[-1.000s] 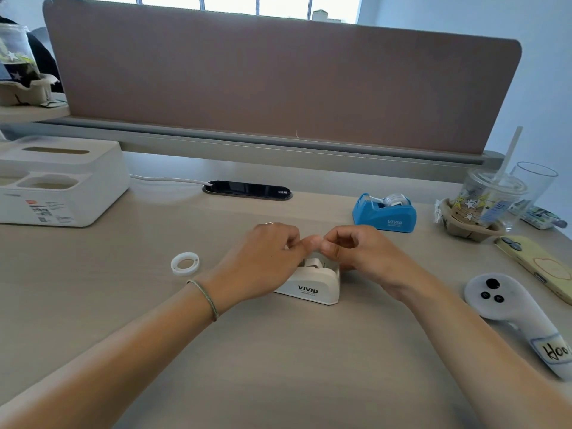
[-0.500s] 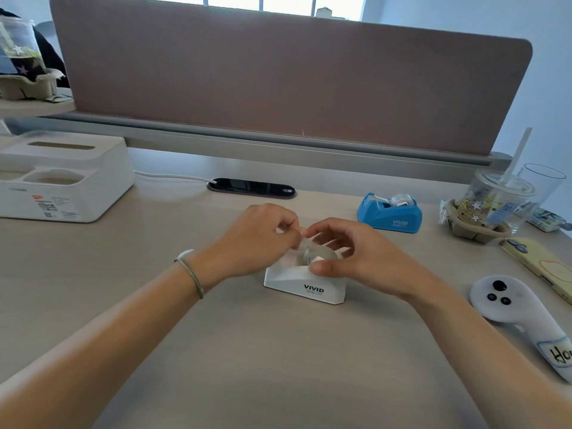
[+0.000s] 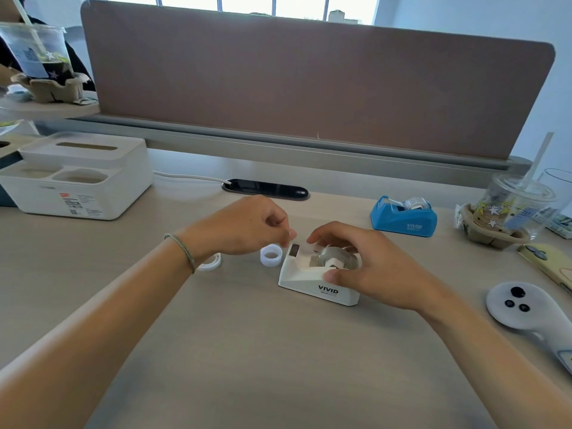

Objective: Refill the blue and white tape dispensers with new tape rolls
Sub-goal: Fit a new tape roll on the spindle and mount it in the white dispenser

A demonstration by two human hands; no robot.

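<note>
The white tape dispenser marked VIVID sits mid-desk with a clear tape roll seated in its cradle. My right hand rests over the roll and the dispenser's rear, thumb against its side. My left hand pinches the free tape end just above the cutter at the dispenser's left tip. Two empty white cores lie on the desk: one beside the cutter, another half hidden under my left wrist. The blue dispenser stands further back right, holding a roll.
A white organizer box stands at the left. A cable port lies behind my hands. At the right are an iced drink cup in a cardboard holder, a phone and a white controller. A brown divider closes the desk's back.
The left hand has pulled the tape end out leftward to the cutter. The right hand has settled on the roll and dispenser. A second white core beside the cutter has come into sight.
</note>
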